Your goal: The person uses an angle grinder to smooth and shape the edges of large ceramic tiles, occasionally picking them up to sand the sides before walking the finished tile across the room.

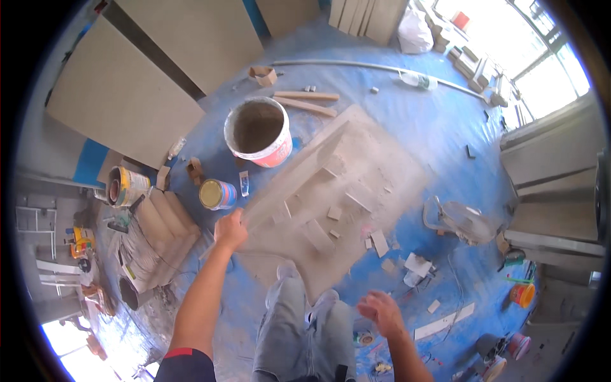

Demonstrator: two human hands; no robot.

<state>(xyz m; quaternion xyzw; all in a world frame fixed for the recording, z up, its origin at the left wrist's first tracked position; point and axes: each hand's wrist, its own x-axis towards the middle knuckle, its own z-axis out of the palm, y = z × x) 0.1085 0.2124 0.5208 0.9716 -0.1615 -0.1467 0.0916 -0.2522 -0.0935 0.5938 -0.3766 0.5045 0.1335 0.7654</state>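
Note:
My left hand (230, 229) is closed in a fist at the left edge of a large dusty grey board (299, 184) lying on the floor. What its fingers hold, if anything, is hidden. My right hand (380, 312) hovers lower right, apart from things, fingers loosely bent and a little blurred, with nothing in it. Small flat offcuts (318, 237) and crumbs of grey material are scattered over the board. Beyond the left hand stand a paint can (217, 194) with a yellowish lid and a large white-and-red bucket (284, 153), grey-coated inside. My shoes are at the board's near edge.
Blue sheeting (407, 95) covers the floor. Big panels (127, 95) lean at the upper left; stacked bags (162, 219) lie on the left. A long pole (375, 65) crosses the far side. To the right are a clear plastic container (468, 223), a white strip (444, 321) and several buckets.

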